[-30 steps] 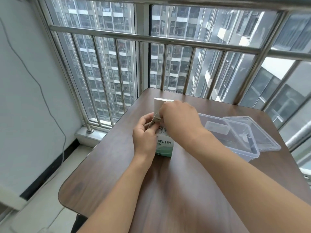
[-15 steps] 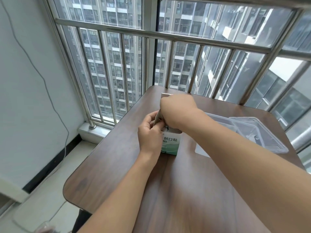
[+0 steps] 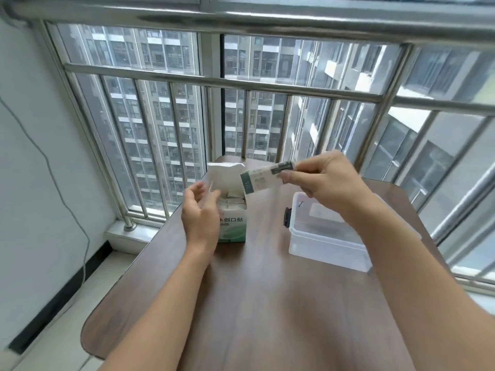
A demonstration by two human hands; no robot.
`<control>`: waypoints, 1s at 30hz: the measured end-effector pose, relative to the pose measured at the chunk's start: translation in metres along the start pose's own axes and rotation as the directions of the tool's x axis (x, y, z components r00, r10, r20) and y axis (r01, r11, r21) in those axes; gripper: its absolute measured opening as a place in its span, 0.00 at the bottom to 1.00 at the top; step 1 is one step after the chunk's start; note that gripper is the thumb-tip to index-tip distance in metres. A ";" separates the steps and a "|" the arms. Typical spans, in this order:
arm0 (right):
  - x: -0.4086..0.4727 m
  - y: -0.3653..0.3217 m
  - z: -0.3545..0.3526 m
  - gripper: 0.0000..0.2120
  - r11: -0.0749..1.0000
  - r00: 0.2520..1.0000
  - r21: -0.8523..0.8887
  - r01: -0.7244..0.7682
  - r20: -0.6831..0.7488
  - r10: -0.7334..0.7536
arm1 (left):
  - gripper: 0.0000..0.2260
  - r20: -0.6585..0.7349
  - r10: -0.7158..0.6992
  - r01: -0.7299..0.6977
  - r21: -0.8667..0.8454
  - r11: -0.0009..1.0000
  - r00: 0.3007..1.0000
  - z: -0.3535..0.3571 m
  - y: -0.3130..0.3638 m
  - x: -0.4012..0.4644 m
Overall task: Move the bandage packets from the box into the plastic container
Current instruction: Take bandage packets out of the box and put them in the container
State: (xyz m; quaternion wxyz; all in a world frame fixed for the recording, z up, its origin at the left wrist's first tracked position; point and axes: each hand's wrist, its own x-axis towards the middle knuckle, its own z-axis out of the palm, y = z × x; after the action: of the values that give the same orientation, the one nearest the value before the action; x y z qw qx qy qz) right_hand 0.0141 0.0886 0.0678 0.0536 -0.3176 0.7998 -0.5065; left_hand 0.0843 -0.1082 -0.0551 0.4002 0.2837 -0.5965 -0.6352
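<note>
A green and white bandage box point(image 3: 232, 226) stands open on the brown table point(image 3: 262, 303), its white flap up, with several packets showing inside. My left hand point(image 3: 199, 211) rests against the box's left side, fingers spread. My right hand point(image 3: 324, 180) is raised above and to the right of the box, pinching a small stack of white bandage packets point(image 3: 261, 178) with green ends. Below that hand sits the clear plastic container point(image 3: 325, 247), open, partly hidden by my right forearm.
A steel window railing point(image 3: 222, 81) runs along the table's far side, close behind the box. A white wall with a hanging cable point(image 3: 67, 210) is to the left. The table's left front corner point(image 3: 91, 341) drops off to the floor.
My right hand has come up out of the box with bandage packets and moved right, above the container. My left hand has loosened and opened beside the box. The view has tilted upward.
</note>
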 end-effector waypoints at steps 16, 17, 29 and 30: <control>-0.080 0.093 0.005 0.03 0.820 0.736 -0.487 0.301 -0.428 -0.524 | 0.17 0.656 -0.185 0.555 -0.416 0.720 0.732 0.099 0.049 -0.120; -0.080 0.093 0.005 0.02 0.820 0.740 -0.498 0.281 -0.432 -0.515 | 0.15 0.649 -0.179 0.547 -0.424 0.722 0.740 0.099 0.046 -0.119; -0.088 0.080 -0.013 0.53 0.984 0.983 0.039 0.174 0.056 -0.176 | 0.17 0.947 -0.188 0.602 -0.007 0.798 0.260 0.065 0.027 -0.110; -0.088 0.080 -0.013 0.51 0.985 0.985 0.047 0.168 0.041 -0.170 | 0.17 0.946 -0.188 0.605 -0.009 0.796 0.262 0.066 0.026 -0.111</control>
State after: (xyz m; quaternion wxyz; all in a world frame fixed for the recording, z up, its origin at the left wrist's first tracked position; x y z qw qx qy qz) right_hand 0.0420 0.1710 -0.0145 0.0350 -0.3942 0.7575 -0.5192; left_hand 0.0908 0.0220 -0.0339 -0.1290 -0.0531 -0.4873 -0.8620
